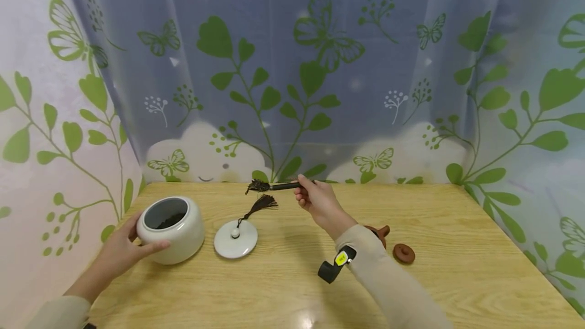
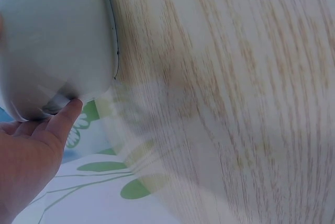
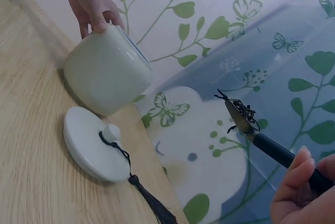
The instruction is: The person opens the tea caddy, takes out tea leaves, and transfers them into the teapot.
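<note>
A round white tea jar stands on the left of the table, its mouth showing dark tea leaves inside. My left hand grips its side, thumb at the front and fingers round the back. Up in the air, my right hand pinches the black handle of a tea scoop. A clump of dark, twisted tea leaves lies on the scoop's blade, which points left. Below the scoop is the white jar lid, with a round knob and a dark tassel.
Partly hidden by my right forearm, a reddish-brown teapot sits on the wooden table. Its small round lid lies to the right. A leaf-and-butterfly curtain hangs behind the table and along both sides.
</note>
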`<state>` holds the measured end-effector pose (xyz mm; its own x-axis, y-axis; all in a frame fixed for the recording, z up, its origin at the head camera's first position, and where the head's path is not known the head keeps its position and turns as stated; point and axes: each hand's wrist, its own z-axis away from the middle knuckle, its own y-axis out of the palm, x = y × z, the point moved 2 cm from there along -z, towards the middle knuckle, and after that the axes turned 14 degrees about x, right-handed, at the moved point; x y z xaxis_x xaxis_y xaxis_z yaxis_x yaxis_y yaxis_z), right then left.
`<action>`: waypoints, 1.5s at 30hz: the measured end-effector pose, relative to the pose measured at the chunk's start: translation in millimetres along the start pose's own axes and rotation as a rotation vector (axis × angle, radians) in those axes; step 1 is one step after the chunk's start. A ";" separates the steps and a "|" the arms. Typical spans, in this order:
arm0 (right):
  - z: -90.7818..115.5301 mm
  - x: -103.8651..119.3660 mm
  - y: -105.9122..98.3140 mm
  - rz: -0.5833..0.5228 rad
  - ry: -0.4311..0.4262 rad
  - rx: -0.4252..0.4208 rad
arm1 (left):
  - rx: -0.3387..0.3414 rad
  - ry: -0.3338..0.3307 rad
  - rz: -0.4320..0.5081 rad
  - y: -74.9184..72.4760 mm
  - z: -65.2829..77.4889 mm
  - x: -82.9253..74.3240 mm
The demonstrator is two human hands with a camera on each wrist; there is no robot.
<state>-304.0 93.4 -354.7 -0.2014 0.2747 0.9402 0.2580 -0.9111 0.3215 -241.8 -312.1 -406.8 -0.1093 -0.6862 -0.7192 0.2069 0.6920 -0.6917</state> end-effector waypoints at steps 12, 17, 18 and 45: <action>35.6 6.0 -60.7 -0.011 0.000 -0.043 | -0.011 0.012 -0.020 -0.5 -0.3 -0.5; 54.0 6.4 -87.1 -0.018 0.003 -0.062 | -0.018 0.017 -0.022 0.3 -0.6 -1.3; 58.2 6.2 -92.1 -0.018 0.005 -0.064 | -0.020 0.018 -0.023 0.4 -0.5 -1.7; 154.9 -2.7 -193.4 0.085 0.022 -0.159 | -0.016 0.040 0.000 -0.7 -0.3 -3.1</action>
<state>-206.9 316.4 -402.0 -0.2061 0.1896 0.9600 0.1230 -0.9682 0.2177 -241.9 -310.4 -404.1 -0.1480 -0.6769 -0.7210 0.1910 0.6958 -0.6924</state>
